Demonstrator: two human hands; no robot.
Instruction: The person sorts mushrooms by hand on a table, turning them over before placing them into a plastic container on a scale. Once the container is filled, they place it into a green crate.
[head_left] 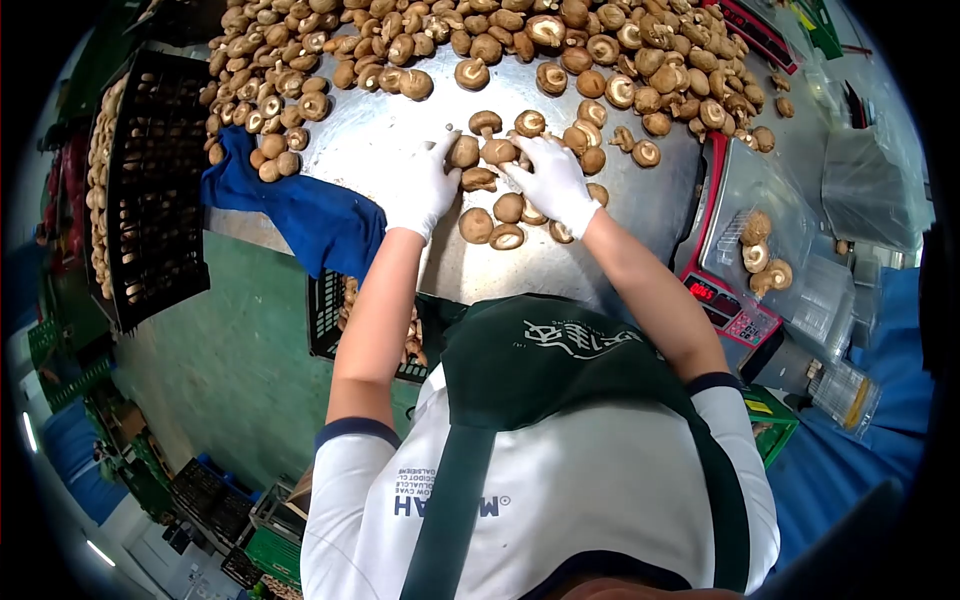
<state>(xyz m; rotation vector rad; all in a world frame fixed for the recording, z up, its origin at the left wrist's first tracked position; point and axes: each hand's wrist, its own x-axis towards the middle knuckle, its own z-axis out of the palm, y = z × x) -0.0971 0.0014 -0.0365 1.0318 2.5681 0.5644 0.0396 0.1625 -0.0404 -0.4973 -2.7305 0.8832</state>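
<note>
White gloves cover both of my hands over a metal table (pixel 380 130). My left hand (pixel 424 187) has its fingers and thumb closed around the edge of a brown shiitake mushroom (pixel 463 152). Facing it, my right hand (pixel 556 182) grips another shiitake mushroom (pixel 498 152) at its fingertips. Between and below the hands lie loose shiitakes, among them one on its side (pixel 479 180) and one showing pale gills (pixel 507 237). A cap with its stem (pixel 485 123) lies just beyond the fingertips.
A large pile of shiitakes (pixel 680 60) spreads across the table's far side. At right, a red scale (pixel 722 300) bears mushrooms (pixel 757 245) in a clear tray. A blue cloth (pixel 320 215) hangs over the left edge, near a black crate (pixel 160 190). Plastic trays (pixel 825 310) stand far right.
</note>
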